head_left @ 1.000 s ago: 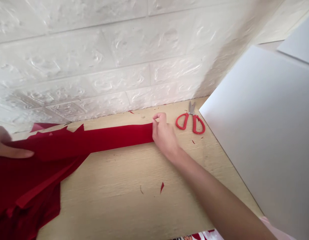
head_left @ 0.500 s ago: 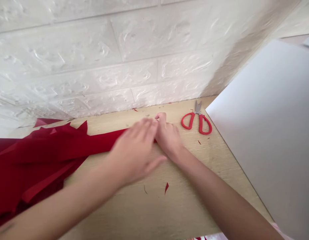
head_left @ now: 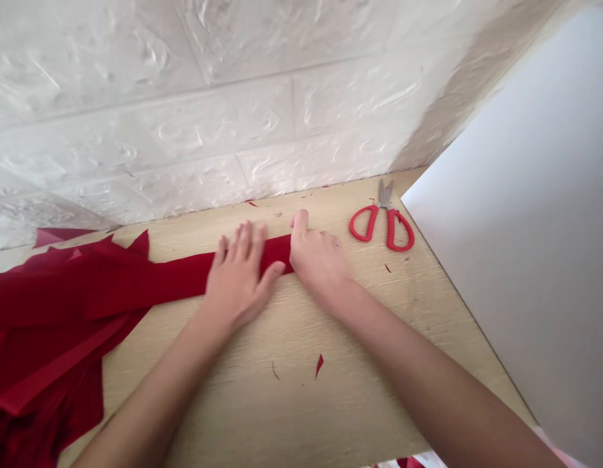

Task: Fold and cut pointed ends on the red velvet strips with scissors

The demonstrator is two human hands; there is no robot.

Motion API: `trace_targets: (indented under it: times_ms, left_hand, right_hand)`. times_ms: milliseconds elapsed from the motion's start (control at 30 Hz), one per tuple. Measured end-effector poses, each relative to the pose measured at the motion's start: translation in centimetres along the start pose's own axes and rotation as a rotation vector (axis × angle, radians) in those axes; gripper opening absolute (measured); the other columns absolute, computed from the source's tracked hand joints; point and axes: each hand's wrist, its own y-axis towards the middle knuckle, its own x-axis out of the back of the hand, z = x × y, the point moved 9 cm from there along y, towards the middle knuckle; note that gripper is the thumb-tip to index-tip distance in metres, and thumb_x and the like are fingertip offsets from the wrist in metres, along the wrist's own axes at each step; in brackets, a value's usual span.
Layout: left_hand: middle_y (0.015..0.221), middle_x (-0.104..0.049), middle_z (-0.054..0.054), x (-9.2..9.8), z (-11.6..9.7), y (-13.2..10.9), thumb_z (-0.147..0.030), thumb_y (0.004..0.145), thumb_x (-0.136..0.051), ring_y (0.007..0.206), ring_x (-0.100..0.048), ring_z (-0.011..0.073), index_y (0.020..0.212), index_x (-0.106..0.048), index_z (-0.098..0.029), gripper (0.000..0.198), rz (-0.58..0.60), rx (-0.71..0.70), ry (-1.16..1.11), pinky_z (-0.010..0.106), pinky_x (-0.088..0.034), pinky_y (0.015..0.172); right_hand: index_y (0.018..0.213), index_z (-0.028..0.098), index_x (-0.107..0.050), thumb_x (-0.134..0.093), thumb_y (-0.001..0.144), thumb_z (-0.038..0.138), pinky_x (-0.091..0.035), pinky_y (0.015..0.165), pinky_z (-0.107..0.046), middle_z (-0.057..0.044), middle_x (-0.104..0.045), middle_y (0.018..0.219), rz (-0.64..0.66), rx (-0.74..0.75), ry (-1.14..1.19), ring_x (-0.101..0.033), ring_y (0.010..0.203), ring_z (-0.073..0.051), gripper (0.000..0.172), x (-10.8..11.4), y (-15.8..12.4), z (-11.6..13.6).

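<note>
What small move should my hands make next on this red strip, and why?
I'd probably slide your left hand along the red strip toward the red pile, smoothing it. That hand lies flat across the strip with fingers extended, your right hand is curled at its end, and the strip runs leftward onto the pile.

That deep-red cloth strip [head_left: 181, 278] lies long, flat and fairly straight, its face smooth from where I stand. One end stops in the curled right hand [head_left: 321, 259]; it passes beneath the spread left hand [head_left: 237, 279] and continues leftward well beyond it.
</note>
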Motion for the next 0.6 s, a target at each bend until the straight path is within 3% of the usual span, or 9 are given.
trace_targets:
  times_ms: [100,167,300,433,600]
  left_hand:
    - [0.172,-0.018,0.013,0.8,4.4,-0.6,-0.061,0.103,-0.012,0.161,-0.018,0.0296,0.165,-0.020,-0.008,0.081,-0.004,0.143,0.024,0.059,-0.015,0.132]
    - [0.173,-0.019,0.010,1.1,6.1,-1.0,-0.059,0.103,-0.016,0.161,-0.017,0.0297,0.165,-0.021,-0.011,0.079,-0.022,0.172,0.028,0.059,-0.014,0.132]
    - [0.174,-0.017,0.004,1.1,6.7,-1.1,-0.061,0.102,-0.021,0.162,-0.012,0.0295,0.166,-0.022,-0.018,0.077,-0.018,0.197,0.003,0.058,-0.012,0.132]
    - [0.174,-0.012,0.000,1.0,7.0,-0.8,-0.068,0.100,-0.026,0.163,-0.007,0.0286,0.167,-0.017,-0.023,0.081,0.065,0.222,-0.036,0.058,-0.009,0.133]
    - [0.175,-0.011,-0.002,1.4,8.3,-1.1,-0.080,0.093,-0.035,0.163,-0.008,0.0288,0.166,-0.019,-0.030,0.090,0.107,0.163,-0.037,0.056,-0.011,0.133]
  right_hand:
    - [0.147,0.008,-0.038,-0.036,0.097,0.002,-0.054,0.077,-0.032,-0.016,-0.078,0.091,-0.006,0.004,-0.052,-0.077,0.091,-0.026,0.051,0.1,-0.2,0.1]
    - [0.148,0.007,-0.038,-0.036,0.096,0.001,-0.054,0.075,-0.032,-0.016,-0.077,0.088,-0.006,-0.002,-0.082,-0.077,0.088,-0.026,0.052,0.1,-0.2,0.2]
    - [0.151,0.006,-0.036,-0.037,0.096,0.002,-0.053,0.073,-0.029,-0.016,-0.077,0.089,-0.012,-0.025,-0.148,-0.076,0.087,-0.024,0.055,0.1,-0.3,0.4]
    - [0.156,0.002,-0.031,-0.042,0.099,0.010,-0.054,0.074,-0.030,-0.020,-0.078,0.091,-0.008,0.009,-0.218,-0.076,0.089,-0.026,0.058,0.0,-0.1,1.5]
    - [0.155,0.000,-0.036,-0.048,0.100,0.015,-0.056,0.078,-0.034,-0.023,-0.078,0.093,0.033,0.056,-0.260,-0.077,0.091,-0.027,0.058,0.3,0.2,2.9]
